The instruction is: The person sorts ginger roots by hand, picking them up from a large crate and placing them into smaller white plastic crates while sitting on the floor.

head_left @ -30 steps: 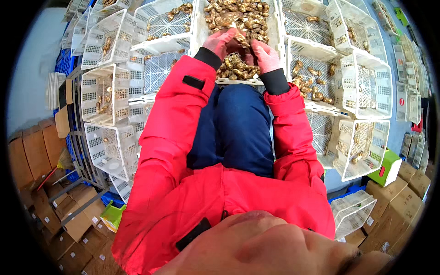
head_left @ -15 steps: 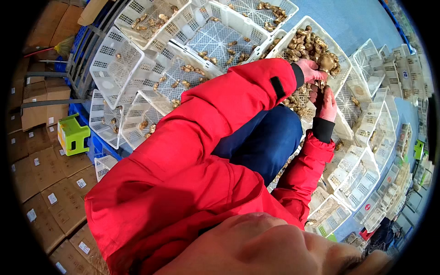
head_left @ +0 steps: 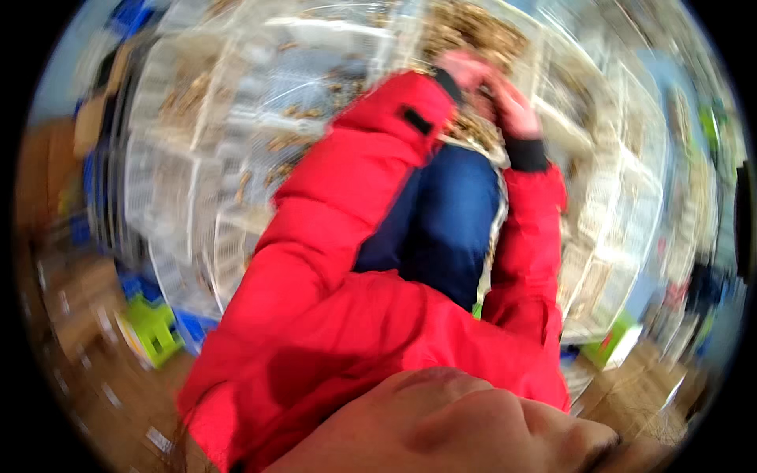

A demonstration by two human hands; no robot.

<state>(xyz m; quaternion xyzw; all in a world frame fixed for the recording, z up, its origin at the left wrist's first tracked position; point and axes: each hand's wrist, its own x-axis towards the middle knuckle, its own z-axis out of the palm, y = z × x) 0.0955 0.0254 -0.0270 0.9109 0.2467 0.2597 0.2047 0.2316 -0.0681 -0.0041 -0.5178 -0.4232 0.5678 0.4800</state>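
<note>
My left hand (head_left: 465, 69) and my right hand (head_left: 514, 106) are close together over a pile of brown mushrooms (head_left: 477, 31) in a white plastic basket (head_left: 408, 39) in front of my knees. The left hand comes in from the left side and the right hand lies just to its right, a little nearer to me. Motion smears the fingers of both hands. A brownish patch shows between them, but whether it is a held mushroom or part of the pile cannot be made out. Paler mushrooms (head_left: 477, 130) lie just below the hands, near my knees.
White slatted baskets with scattered mushrooms (head_left: 276, 169) stand to the left. More white baskets (head_left: 603, 205) line the right side. A lime-green stool (head_left: 150, 331) is at the lower left, by brown cardboard boxes (head_left: 79, 292). A green and white object (head_left: 615, 343) is at the lower right.
The whole view has swung, and the basket now appears farther left and higher. Both hands have come closer together. The large mushroom beside the left hand is no longer distinct.
</note>
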